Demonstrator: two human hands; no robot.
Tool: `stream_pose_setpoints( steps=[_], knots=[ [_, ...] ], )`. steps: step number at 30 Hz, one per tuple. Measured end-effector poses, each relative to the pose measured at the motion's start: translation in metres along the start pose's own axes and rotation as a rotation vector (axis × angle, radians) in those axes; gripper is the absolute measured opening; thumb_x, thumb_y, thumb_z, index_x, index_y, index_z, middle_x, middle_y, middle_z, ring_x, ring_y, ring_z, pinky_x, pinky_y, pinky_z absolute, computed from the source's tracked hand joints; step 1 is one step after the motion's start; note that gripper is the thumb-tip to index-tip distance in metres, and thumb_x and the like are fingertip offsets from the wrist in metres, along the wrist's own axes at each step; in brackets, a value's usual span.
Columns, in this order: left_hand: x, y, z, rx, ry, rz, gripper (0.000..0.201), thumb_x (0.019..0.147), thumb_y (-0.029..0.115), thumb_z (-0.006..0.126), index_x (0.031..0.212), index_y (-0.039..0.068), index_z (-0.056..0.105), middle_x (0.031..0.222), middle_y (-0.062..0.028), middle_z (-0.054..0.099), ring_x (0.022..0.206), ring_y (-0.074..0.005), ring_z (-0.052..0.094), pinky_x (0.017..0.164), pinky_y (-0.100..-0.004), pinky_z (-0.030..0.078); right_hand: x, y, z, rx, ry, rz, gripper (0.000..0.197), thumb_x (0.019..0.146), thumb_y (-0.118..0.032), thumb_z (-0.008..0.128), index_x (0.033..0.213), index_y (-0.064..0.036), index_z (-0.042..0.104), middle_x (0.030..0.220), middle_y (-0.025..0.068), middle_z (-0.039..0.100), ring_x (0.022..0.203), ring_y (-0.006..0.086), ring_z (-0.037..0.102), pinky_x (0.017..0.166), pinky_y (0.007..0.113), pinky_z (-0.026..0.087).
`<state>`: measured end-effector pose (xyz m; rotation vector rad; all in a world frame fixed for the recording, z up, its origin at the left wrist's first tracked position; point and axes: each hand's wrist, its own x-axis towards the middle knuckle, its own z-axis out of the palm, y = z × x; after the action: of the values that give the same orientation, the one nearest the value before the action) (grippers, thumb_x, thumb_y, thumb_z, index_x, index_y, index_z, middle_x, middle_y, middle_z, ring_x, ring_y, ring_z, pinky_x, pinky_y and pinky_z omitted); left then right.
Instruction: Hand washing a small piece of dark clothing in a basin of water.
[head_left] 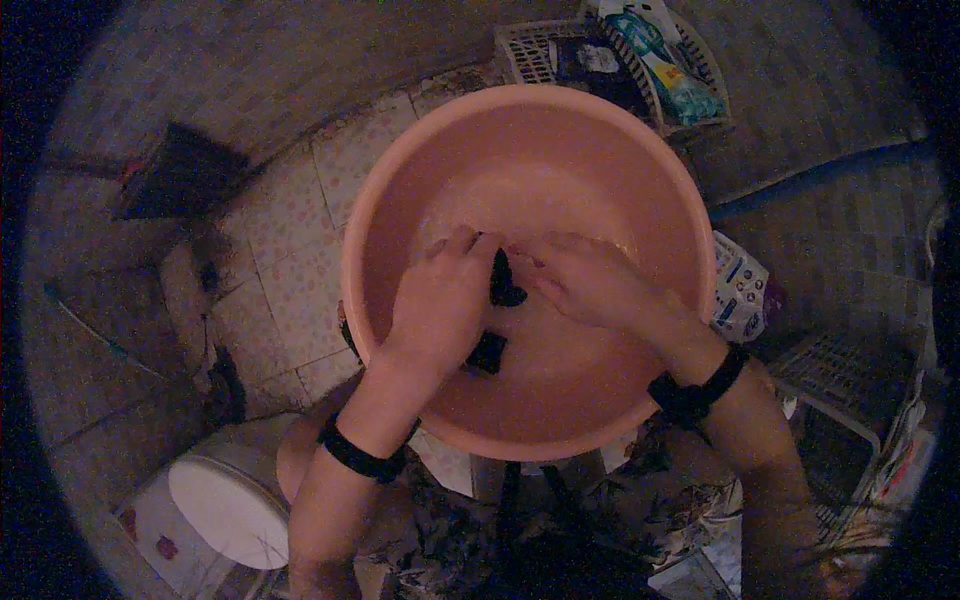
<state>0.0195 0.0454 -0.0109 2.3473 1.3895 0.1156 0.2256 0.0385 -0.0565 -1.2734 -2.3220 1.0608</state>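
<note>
A large pink basin (530, 445) stands before me, with what looks like shallow water over its pale bottom. Inside it, my left hand (445, 295) is closed around a piece of wet-looking black cloth (505, 285), which sticks out beside the thumb. A second black patch (487, 353) shows below that hand; whether it belongs to the same cloth I cannot tell. My right hand (590, 280) is close by on the right, its fingers curled and their tips near the cloth. What they grip, if anything, is hidden. Dark bands circle both wrists.
Behind the basin, a white plastic basket (540, 50) holds packages. A white and purple bag (740, 285) lies at the right, near a slatted rack (840, 380). A white round-topped stool or lid (228, 510) is at lower left. A dark dustpan-like object (185, 170) leans against the wall.
</note>
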Motion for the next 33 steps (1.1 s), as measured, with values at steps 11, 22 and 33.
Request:
stream_pose_setpoints(
  steps=[11, 22, 33],
  knots=[
    [-0.027, -0.015, -0.002, 0.156, -0.050, -0.099, 0.036, 0.083, 0.007, 0.052, 0.118, 0.006, 0.061, 0.106, -0.0138, 0.065, 0.096, -0.0307, 0.065, 0.080, -0.0413, 0.056, 0.031, -0.077, 0.005, 1.168, -0.139, 0.743, 0.039, 0.093, -0.027, 0.062, 0.122, -0.0010, 0.060, 0.108, 0.0093, 0.067, 0.097, 0.0162, 0.059, 0.086, 0.031, 0.048],
    [-0.020, -0.014, -0.002, 0.176, -0.009, -0.095, 0.036, 0.086, 0.010, 0.051, 0.122, 0.010, 0.060, 0.103, -0.0156, 0.066, 0.088, -0.0322, 0.067, 0.074, -0.0435, 0.056, 0.023, -0.021, 0.014, -0.289, -0.495, 0.417, 0.040, 0.098, -0.033, 0.046, 0.130, -0.0105, 0.058, 0.129, 0.0199, 0.055, 0.110, 0.0391, 0.058, 0.096, 0.046, 0.047],
    [-0.024, -0.019, 0.008, 0.175, -0.040, -0.073, 0.041, 0.083, 0.009, 0.053, 0.123, 0.007, 0.061, 0.103, -0.0124, 0.066, 0.095, -0.0280, 0.066, 0.079, -0.0392, 0.055, 0.009, 0.024, 0.013, -0.518, -0.254, 0.329, 0.030, 0.091, -0.025, 0.057, 0.110, -0.0049, 0.068, 0.087, 0.0151, 0.069, 0.077, 0.0307, 0.066, 0.070, 0.042, 0.053]
  ],
)
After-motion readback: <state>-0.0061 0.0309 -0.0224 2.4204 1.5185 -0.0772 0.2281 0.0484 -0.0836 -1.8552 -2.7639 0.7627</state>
